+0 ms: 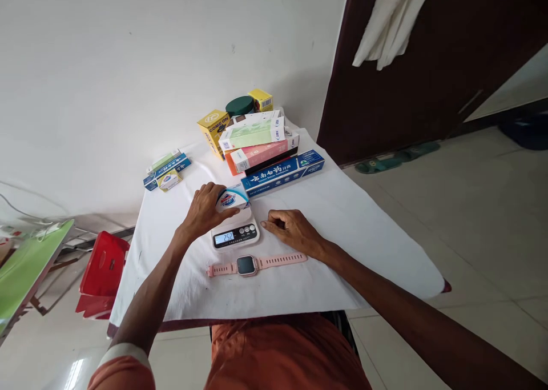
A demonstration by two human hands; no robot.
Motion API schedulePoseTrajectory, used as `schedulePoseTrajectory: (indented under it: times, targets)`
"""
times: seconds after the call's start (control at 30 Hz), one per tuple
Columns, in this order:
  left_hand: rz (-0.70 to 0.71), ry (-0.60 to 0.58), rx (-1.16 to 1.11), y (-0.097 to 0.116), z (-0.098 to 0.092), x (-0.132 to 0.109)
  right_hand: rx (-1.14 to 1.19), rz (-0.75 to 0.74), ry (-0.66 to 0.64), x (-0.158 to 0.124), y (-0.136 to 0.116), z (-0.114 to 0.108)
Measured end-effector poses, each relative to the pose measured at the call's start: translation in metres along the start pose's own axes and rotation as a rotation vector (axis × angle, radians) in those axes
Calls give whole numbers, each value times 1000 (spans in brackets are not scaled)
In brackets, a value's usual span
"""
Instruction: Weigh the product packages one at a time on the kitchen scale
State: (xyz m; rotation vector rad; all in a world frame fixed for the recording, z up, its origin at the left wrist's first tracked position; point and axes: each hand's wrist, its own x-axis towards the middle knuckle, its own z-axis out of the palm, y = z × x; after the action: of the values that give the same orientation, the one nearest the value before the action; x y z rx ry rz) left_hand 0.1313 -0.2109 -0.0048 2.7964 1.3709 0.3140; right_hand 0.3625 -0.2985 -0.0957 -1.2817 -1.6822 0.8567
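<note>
My left hand [208, 208] is closed round a white and blue soap box [232, 198], thumb on the near side and fingers over the top. The box is at the platform of a small white digital scale [236, 234], whose lit display appears to read 252. My right hand [293, 228] rests on the cloth just right of the scale, its fingers curled in with nothing visible in them. In front of the scale a pink-strapped smartwatch [246, 265] lies stretched out. Behind the soap box is a long blue toothpaste box [282, 174].
Several stacked cartons [257, 136], a yellow box [214, 128] and a green-lidded jar [240, 105] stand at the back of the white-clothed table [363, 247]. Smaller boxes [168, 170] lie at the left. Red stools [103, 270] stand beside the table.
</note>
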Motion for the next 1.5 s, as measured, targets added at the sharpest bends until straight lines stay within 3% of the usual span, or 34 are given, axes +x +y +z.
schedulePoseTrajectory:
  times: [0.17,0.27,0.37,0.47,0.6,0.7,0.77,0.83,0.93,1.03,1.1,1.2,1.33,1.5]
  targets:
    - [132,50,21,49,0,47,24,8,6,1,3,2]
    - [144,46,69,78,15,82,28,18,2,0,3,3]
    - [151,66,139,91,32,105,0,8,8,0,3,2]
    - [177,134,216,95,43,110,-27,-19,1,0,3,1]
    - [201,152,187,90,42,96,-57,-26,4,-2,3,2]
    - [164,188,102,67,31,79,-68,-14,3,-4,3,2]
    - [45,268,63,34,23,66,-72,-9,-12,-4,2,1]
    - [-142,355,47,-13,15,53,-75,0,-24,-4,1,0]
    - [-478,382,83,-94,9,34,-75,20,-22,-3,-1,-1]
    - [-665,274,117,-163,13,21,-80,37,-8,-2,-2,0]
    - [-731,198,87,-191,22,16,-88,50,-5,-2,-2,1]
    - [-863,163,13,-204,39,17,-89,70,-13,-2,1,2]
    - [-1047,309,3,-197,57,39,-87,91,-20,-2,4,2]
    - [-1218,348,-47,-192,59,73,-81,92,-30,-2,4,3]
